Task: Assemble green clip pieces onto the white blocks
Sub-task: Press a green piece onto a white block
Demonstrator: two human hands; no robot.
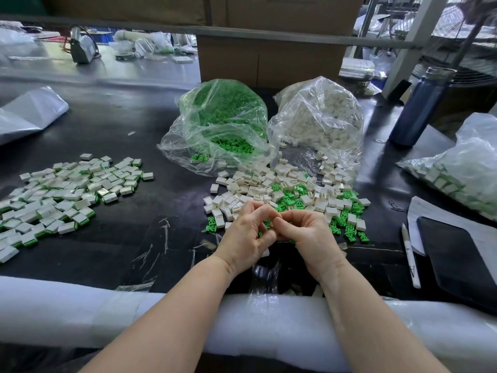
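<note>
A padded white table edge [269, 324] runs closest to us, both forearms resting across it. Just past it the left hand [243, 239] and right hand [309, 235] are brought together, fingertips meeting, fingers curled around something small; a bit of green shows between them, but I cannot tell exactly what each one holds. My guess is a clip is being pressed into a block, so the next move calls for a firm squeeze and then setting the piece aside. At twelve o'clock from the hands lies the loose pile of white blocks [271, 187] and green clips [347, 224]. Finished pieces [67, 189] lie at ten o'clock. Farther off at twelve stand the bag of clips [223, 114] and the bag of blocks [320, 114].
</note>
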